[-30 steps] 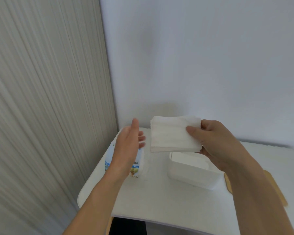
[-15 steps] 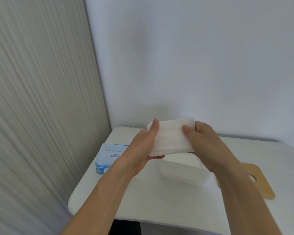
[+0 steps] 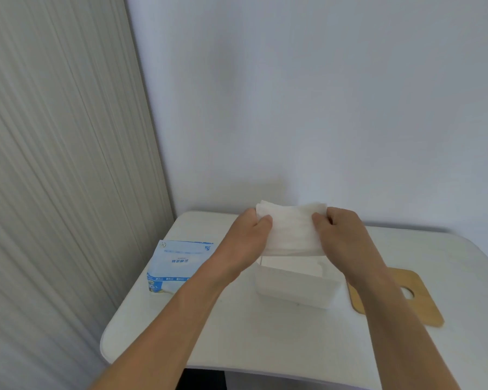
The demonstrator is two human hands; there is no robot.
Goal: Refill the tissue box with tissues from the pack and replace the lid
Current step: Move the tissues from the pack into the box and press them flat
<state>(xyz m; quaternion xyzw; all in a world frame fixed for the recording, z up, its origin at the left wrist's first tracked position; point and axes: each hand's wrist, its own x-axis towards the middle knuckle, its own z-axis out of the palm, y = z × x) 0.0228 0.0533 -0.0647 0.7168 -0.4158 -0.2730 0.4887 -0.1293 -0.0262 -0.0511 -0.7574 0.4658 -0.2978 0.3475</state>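
A stack of white tissues [image 3: 292, 229] hangs just above the open white tissue box [image 3: 295, 288], tilted with its near edge over the box's opening. My left hand [image 3: 247, 237] grips the stack's left end and my right hand [image 3: 340, 235] grips its right end. The blue and white tissue pack [image 3: 178, 266] lies flat on the table to the left of the box. The wooden lid [image 3: 423, 305], with a round hole in it, lies flat on the table to the right of the box, partly behind my right forearm.
The white table [image 3: 265, 342] has rounded corners and stands in a room corner. A ribbed beige panel [image 3: 54, 164] runs along its left side and a plain white wall [image 3: 321, 94] stands behind it. The table's near edge falls off below my forearms.
My left hand came across from over the pack and took the stack's left end. Both hands have since brought the stack down closer to the box's opening.
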